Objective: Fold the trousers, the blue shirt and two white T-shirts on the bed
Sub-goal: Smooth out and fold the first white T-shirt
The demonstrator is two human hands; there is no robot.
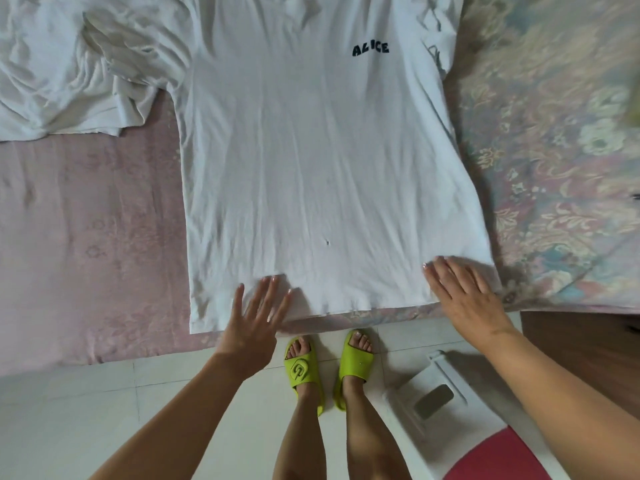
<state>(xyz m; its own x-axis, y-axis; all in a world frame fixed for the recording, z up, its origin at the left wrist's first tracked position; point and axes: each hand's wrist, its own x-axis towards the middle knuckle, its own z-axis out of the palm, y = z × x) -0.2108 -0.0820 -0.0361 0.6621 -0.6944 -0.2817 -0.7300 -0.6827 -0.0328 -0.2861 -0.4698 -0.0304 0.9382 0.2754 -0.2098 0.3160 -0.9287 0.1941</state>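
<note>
On the bed (86,237), white T-shirt (311,168) lettered "ALICE", left hand (256,313) and right hand (464,292) spread flat on hem

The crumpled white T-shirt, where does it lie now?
In the head view the crumpled white T-shirt lies at the upper left on the bed, beside the left sleeve of the flat T-shirt printed ALICE, and no hand touches it.
</note>
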